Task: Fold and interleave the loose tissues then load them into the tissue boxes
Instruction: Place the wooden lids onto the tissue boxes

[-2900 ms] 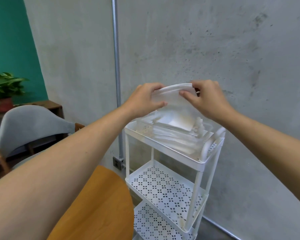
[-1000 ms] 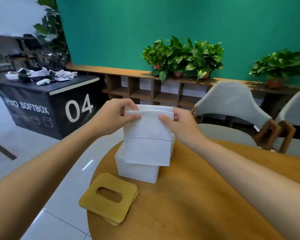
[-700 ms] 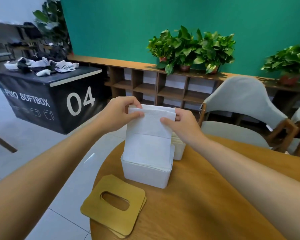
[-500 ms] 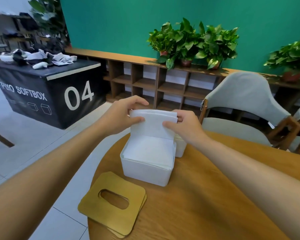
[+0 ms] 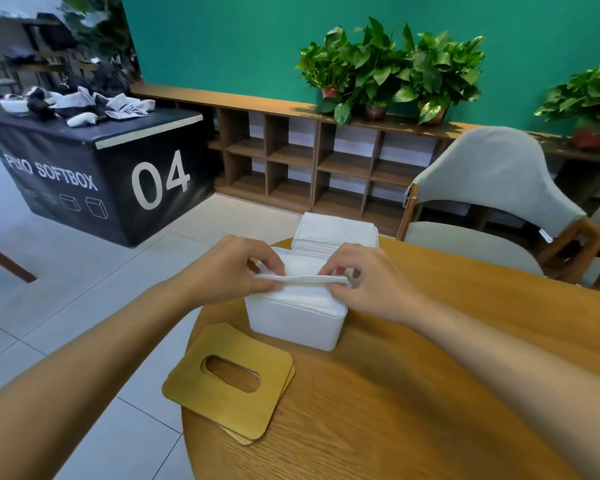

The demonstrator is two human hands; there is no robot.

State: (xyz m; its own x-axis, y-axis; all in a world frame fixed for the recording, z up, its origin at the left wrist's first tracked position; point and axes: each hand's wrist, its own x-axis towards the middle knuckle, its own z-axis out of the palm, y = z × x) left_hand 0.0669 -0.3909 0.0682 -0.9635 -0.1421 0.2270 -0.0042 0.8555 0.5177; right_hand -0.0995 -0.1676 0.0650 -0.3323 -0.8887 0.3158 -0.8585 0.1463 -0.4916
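My left forearm reaches in from the lower left. Beneath it two gold slotted lids [image 5: 229,379] lie stacked on the round wooden table [image 5: 430,393], just beside the open white tissue box [image 5: 291,320]. My left hand [image 5: 232,268] is curled, thumb and fingertips pinching the left end of the folded tissues [image 5: 302,278]. The wad lies level across the top of the box, its lower part down inside. My right hand [image 5: 364,282] pinches the right end the same way, fingers bent, forearm angling in from the lower right. Another stack of tissues [image 5: 336,233] stands just behind the box.
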